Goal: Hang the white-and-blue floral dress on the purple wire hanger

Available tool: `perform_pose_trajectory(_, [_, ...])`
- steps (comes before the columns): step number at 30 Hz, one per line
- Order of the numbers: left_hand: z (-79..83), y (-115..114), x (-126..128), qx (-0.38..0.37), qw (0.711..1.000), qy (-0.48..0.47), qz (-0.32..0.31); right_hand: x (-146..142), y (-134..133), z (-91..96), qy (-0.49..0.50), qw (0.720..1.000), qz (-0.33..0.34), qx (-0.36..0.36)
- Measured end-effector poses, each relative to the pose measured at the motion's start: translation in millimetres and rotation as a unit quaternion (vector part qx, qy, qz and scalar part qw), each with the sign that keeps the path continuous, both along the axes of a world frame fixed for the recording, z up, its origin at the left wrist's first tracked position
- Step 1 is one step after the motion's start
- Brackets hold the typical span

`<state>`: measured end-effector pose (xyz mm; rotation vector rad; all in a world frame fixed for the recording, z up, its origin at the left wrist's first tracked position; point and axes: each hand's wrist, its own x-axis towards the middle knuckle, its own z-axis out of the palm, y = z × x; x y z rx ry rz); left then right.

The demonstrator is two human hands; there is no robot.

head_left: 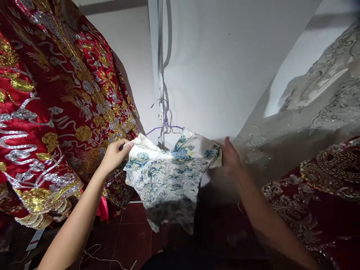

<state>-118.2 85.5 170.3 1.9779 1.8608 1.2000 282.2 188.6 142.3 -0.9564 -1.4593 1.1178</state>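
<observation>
Left hand (pixel 114 153) pinches one shoulder of the floral dress (pixel 168 172); right hand (pixel 230 157) grips the other. Dress hangs on the hanger (pixel 165 125). Best kept taut and level, clear of the red robe (pixel 56 105).

The small dress (pixel 168 170) is a smooth woven cloth with a faint satin sheen, cream with printed or woven blue flowers, and it creases softly where it bunches. It hangs from a thin wire hanger (pixel 165 122) with a purple, slightly glossy coating. The red robe (pixel 53 105) is glossy satin, rough with raised gold and silver metallic thread embroidery. The pale gown (pixel 317 101) is sheer, matt netting scattered with small shiny sequins and beads. The dark red garment (pixel 317 195) carries dense, knobbly beadwork. The wall (pixel 219 63) is matt white paint; the floor (pixel 132 232) is smooth dark red tile.
</observation>
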Motion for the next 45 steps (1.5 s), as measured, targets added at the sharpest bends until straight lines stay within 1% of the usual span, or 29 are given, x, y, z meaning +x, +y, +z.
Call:
perform_pose_trajectory(2, [5.6,4.8,2.9,0.035,0.999,-0.024,0.017,10.4,-2.2,9.3,-0.011,0.999,-0.034,0.014])
perform_pose_trajectory(3, [11.7,7.7,7.3,0.073,0.997,-0.026,0.027,15.2,-4.6,14.3,-0.019,0.997,-0.064,0.027])
perform_pose_trajectory(6, [37.9,10.1,29.5,0.233,0.971,0.002,0.056,26.9,-20.4,27.2,0.0,0.989,-0.144,0.044])
perform_pose_trajectory(7, [46.4,7.2,39.4,0.271,0.961,0.003,0.05,29.1,-29.8,29.9,0.019,0.986,-0.157,0.051])
perform_pose_trajectory(8, [53.3,2.2,50.6,0.28,0.96,-0.006,0.027,29.9,-41.8,31.4,0.039,0.984,-0.161,0.06])
perform_pose_trajectory(9, [57.9,-4.5,62.8,0.258,0.966,-0.029,-0.013,28.9,-56.3,31.9,0.051,0.984,-0.155,0.068])
perform_pose_trajectory(10, [59.8,-12.7,75.8,0.203,0.974,-0.068,-0.071,25.6,-72.9,31.3,0.053,0.986,-0.139,0.074])
perform_pose_trajectory(11, [58.9,-21.6,88.8,0.124,0.976,-0.12,-0.136,20.1,-91.0,29.9,0.041,0.99,-0.109,0.076])
perform_pose_trajectory(12, [55.5,-30.8,101.2,0.038,0.963,-0.184,-0.193,12.5,-109.3,27.9,0.006,0.996,-0.06,0.067])
perform_pose_trajectory(13, [50.1,-39.6,112.0,-0.037,0.936,-0.262,-0.233,3.3,-126.7,25.5,-0.042,0.997,0.011,0.06])
perform_pose_trajectory(14, [43.5,-47.9,120.4,-0.092,0.9,-0.346,-0.251,-6.8,-141.8,22.8,-0.1,0.988,0.098,0.061])
perform_pose_trajectory(16, [29.3,-62.1,127.1,-0.176,0.813,-0.489,-0.264,-26.1,-161.4,15.8,-0.17,0.949,0.255,0.076])
perform_pose_trajectory(17, [22.9,-68.2,124.6,-0.209,0.775,-0.533,-0.267,-33.7,-164.9,11.3,-0.182,0.93,0.308,0.079])
perform_pose_trajectory(18, [17.5,-73.9,118.4,-0.242,0.748,-0.554,-0.274,-39.4,-164.1,5.7,-0.179,0.921,0.335,0.081])
perform_pose_trajectory(19, [13.3,-79.4,109.1,-0.276,0.734,-0.552,-0.284,-43.2,-159.6,-1.1,-0.172,0.923,0.333,0.08])
perform_pose_trajectory(20, [10.2,-84.6,97.6,-0.309,0.732,-0.53,-0.294,-45.4,-152.1,-9.2,-0.165,0.934,0.306,0.08])
perform_pose_trajectory(23, [7.4,-98.4,59.4,-0.386,0.771,-0.397,-0.314,-47.7,-120.6,-37.6,-0.15,0.972,0.15,0.106])
perform_pose_trajectory(26, [11.6,-103.6,31.6,-0.372,0.834,-0.261,-0.312,-51.3,-93.4,-59.9,-0.163,0.975,0.013,0.153])
perform_pose_trajectory(27, [14.1,-102.7,25.7,-0.35,0.857,-0.222,-0.306,-52.5,-87.5,-63.5,-0.174,0.972,-0.012,0.16])
perform_pose_trajectory(29, [20.3,-97.1,17.6,-0.3,0.897,-0.145,-0.289,-53.4,-80.2,-63.8,-0.204,0.967,-0.002,0.15])
perform_pose_trajectory(32, [31.8,-82.2,10.9,-0.22,0.943,-0.044,-0.244,-49.7,-72.6,-49.4,-0.216,0.965,0.085,0.12])
perform_pose_trajectory(33, [36.0,-76.5,9.9,-0.181,0.959,-0.016,-0.218,-48.2,-68.6,-41.4,-0.2,0.968,0.093,0.118])
perform_pose_trajectory(36, [48.0,-60.8,13.6,-0.019,0.995,0.032,-0.094,-49.1,-46.0,-10.5,-0.107,0.985,0.026,0.13])
perform_pose_trajectory(37, [51.0,-57.2,17.4,0.044,0.997,0.036,-0.052,-51.1,-35.2,1.1,-0.071,0.988,-0.005,0.134])
perform_pose_trajectory(39, [53.1,-54.2,28.1,0.176,0.984,0.029,0.003,-55.4,-11.9,23.2,0.0,0.989,-0.055,0.138])
perform_pose_trajectory(41, [47.0,-56.3,40.4,0.273,0.962,0.014,-0.004,-56.0,7.8,39.5,0.065,0.986,-0.085,0.129])
perform_pose_trajectory(42, [40.2,-58.4,46.5,0.284,0.958,0.007,-0.027,-54.1,14.3,44.0,0.09,0.984,-0.094,0.121])
perform_pose_trajectory(43, [30.8,-60.5,52.3,0.264,0.963,0.0,-0.057,-50.7,18.1,45.5,0.109,0.983,-0.099,0.111])
perform_pose_trajectory(45, [5.5,-62.3,63.6,0.149,0.981,-0.013,-0.126,-40.7,17.4,39.7,0.131,0.982,-0.103,0.088])
